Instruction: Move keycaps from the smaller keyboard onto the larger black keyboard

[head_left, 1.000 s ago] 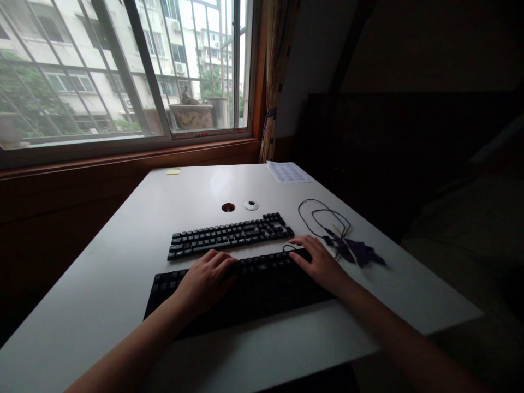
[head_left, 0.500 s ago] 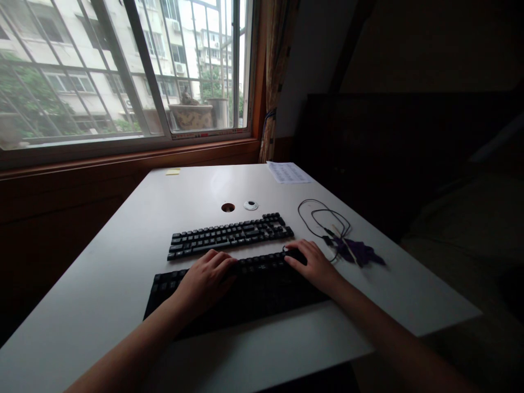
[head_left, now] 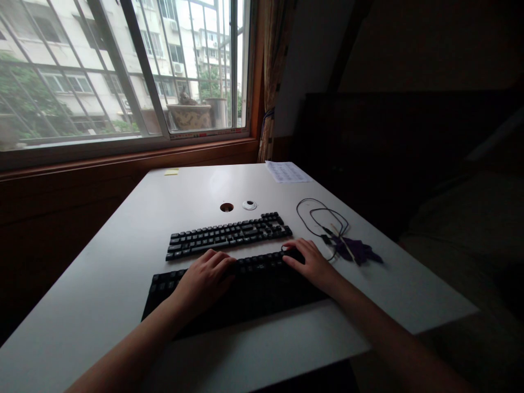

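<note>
A black keyboard (head_left: 254, 297) lies near the front of the white table, slightly tilted; key rows show along its far edge and the near part is too dark to make out. My left hand (head_left: 207, 275) rests over its left-centre, fingers together and lightly bent on the keys, holding nothing that shows. At the right end my right hand (head_left: 307, 259) is closed in a pinch, thumb below the fingers. A small dark loop shows at its fingertips; what it holds is unclear. Behind lie black keycaps (head_left: 221, 240) in rows, white gaps between some of them.
Right of the keyboard are a looped black cable (head_left: 323, 210), a purple cloth (head_left: 360, 251) and a thin stick (head_left: 344, 243) across it. Farther back are a round hole (head_left: 226, 207), a white disc (head_left: 249, 205), printed paper (head_left: 289, 172) and a yellow note (head_left: 171, 171). A window (head_left: 196, 71) stands behind.
The whole view has shifted very slightly. Both hands stay at the same places on the keyboard, with no clear change in their grip.
</note>
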Demonstrator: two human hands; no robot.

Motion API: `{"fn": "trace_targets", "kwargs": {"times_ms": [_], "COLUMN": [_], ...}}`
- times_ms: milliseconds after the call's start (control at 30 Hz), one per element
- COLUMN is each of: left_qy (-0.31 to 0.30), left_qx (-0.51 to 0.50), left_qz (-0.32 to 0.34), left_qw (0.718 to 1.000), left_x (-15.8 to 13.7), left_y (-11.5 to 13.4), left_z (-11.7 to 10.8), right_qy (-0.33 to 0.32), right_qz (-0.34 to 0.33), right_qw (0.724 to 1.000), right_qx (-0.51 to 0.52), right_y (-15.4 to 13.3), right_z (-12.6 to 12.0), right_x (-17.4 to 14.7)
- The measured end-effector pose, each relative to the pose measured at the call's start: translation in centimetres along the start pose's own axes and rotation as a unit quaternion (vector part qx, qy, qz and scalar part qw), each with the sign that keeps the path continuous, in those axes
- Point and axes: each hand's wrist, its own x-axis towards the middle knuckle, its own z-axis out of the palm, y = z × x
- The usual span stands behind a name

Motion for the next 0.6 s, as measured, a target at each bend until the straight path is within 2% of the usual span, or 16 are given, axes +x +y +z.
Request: {"fn": "trace_targets", "kwargs": {"times_ms": [267, 600], "left_qy": [0.007, 0.003], "left_qx": [-0.003, -0.003], "left_qz": [0.005, 0.007], "left_qw": [1.000, 1.000], "left_x": [-0.07, -0.17], "left_y": [-0.16, -0.35], "left_z": [0.10, 0.21], "right_qy": [0.017, 0.022], "right_qz": [-0.012, 0.008], "right_qw": [1.000, 1.000], "right_qx": [-0.008, 0.013], "right_y": [-0.18, -0.59], "right_z": [0.34, 0.11], "right_x": [-0.42, -0.61]}}
